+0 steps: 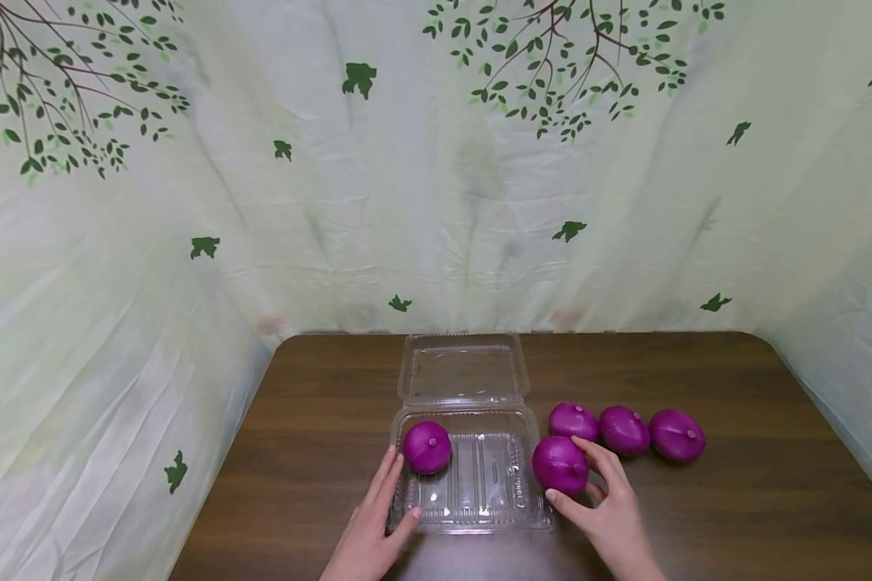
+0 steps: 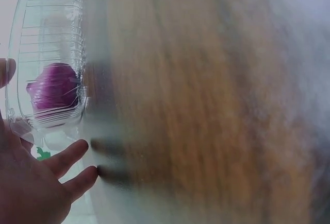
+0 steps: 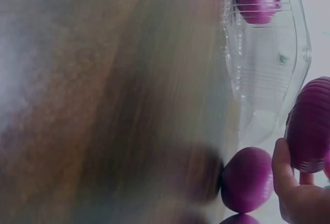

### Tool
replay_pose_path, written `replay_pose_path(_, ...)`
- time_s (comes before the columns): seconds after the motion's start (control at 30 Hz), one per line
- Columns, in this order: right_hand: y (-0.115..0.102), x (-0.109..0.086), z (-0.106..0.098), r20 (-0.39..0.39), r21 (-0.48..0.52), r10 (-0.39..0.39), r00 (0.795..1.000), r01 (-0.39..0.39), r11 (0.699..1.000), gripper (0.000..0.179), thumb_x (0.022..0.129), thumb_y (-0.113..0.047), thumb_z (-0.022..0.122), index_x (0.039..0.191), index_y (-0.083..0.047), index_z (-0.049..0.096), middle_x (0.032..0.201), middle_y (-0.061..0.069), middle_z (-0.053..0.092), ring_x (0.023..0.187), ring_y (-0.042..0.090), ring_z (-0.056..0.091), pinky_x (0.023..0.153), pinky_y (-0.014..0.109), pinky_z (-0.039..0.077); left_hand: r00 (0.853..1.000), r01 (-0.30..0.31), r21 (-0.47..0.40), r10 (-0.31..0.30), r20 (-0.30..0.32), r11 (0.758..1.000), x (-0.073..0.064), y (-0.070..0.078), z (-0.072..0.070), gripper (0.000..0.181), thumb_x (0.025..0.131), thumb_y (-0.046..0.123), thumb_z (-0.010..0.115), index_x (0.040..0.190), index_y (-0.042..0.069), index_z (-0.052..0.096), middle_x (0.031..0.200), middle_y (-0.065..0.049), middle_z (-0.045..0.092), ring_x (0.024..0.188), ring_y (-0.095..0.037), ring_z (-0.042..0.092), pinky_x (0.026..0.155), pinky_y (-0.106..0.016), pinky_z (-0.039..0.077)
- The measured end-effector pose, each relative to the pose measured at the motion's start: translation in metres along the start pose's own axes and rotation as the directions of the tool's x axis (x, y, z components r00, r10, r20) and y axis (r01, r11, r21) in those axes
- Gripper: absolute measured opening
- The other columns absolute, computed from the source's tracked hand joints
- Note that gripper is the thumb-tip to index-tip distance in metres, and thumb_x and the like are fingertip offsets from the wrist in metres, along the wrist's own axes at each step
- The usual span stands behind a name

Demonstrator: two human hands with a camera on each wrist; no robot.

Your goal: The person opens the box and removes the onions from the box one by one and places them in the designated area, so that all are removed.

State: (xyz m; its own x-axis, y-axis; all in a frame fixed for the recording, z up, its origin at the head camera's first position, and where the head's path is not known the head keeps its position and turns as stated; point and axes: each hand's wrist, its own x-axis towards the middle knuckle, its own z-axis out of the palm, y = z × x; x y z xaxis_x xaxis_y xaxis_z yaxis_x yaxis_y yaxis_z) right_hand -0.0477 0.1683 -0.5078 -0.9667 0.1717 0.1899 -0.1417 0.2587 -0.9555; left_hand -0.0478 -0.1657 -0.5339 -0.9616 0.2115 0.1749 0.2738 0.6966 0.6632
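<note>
My right hand [image 1: 612,516] grips a purple onion [image 1: 558,466] between thumb and fingers, at the right edge of a clear plastic clamshell container [image 1: 472,523]. In the right wrist view this held onion [image 3: 312,123] is raised above the tabletop. Inside the container, at its back left, sits another purple onion [image 1: 426,447]. My left hand [image 1: 369,523] is at the container's front left corner, fingers extended along the left side and thumb over the front rim. The left wrist view shows two fingertips [image 2: 88,175] down at the table surface.
The container's clear lid [image 1: 463,371] lies folded open toward the back of the brown wooden table [image 1: 298,452]. Right of the container, three more purple onions [image 1: 677,436] sit in a row. A leaf-patterned cloth [image 1: 436,202] hangs behind and beside the table.
</note>
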Motion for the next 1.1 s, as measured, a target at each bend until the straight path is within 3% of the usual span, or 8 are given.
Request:
replay_pose_path(0.33,0.007,-0.002,-0.008,0.005,-0.091,0.069,0.998,-0.069,0.993,0.073,0.073,-0.013,0.088,0.138,-0.015,0.054,0.131,-0.001,0.047,0.109,0.002,0.048,0.082,0.014,0.05,1.0,0.016,0.005,-0.016,0.017,1.0,0.0,-0.001,0.0,0.075,0.094,0.036,0.066,0.157,0.016,0.028,0.164,0.004,0.016,0.136,-0.033,0.038,0.1,-0.062,0.039)
replay_pose_path(0.63,0.015,-0.004,-0.011,0.02,-0.179,0.065,0.998,-0.06,0.982,0.073,0.071,-0.014,0.09,0.135,-0.01,0.055,0.129,0.004,0.049,0.106,0.002,0.05,0.081,0.019,0.053,1.0,0.025,0.007,-0.025,0.018,1.0,0.0,-0.002,-0.001,0.076,0.093,0.035,0.067,0.157,0.016,0.029,0.164,0.006,0.015,0.138,-0.028,0.035,0.103,-0.06,0.038)
replay_pose_path(0.87,0.02,-0.002,-0.015,0.024,-0.305,0.063,0.998,-0.053,0.951,0.074,0.068,-0.018,0.091,0.134,-0.009,0.057,0.127,0.009,0.052,0.105,0.016,0.054,0.079,0.024,0.055,1.0,0.02,0.009,-0.02,0.017,1.0,0.0,0.0,-0.002,0.075,0.094,0.035,0.066,0.156,0.015,0.029,0.164,0.004,0.016,0.137,-0.031,0.037,0.101,-0.061,0.039)
replay_pose_path(1.1,0.026,-0.002,-0.022,0.025,-0.348,0.083,0.996,-0.069,0.935,0.076,0.069,-0.017,0.091,0.135,-0.007,0.056,0.127,0.013,0.052,0.107,0.03,0.057,0.079,0.024,0.055,0.999,0.028,0.005,-0.028,0.017,1.0,0.0,0.001,-0.002,0.075,0.094,0.036,0.067,0.156,0.016,0.03,0.163,0.005,0.017,0.137,-0.031,0.037,0.101,-0.061,0.039)
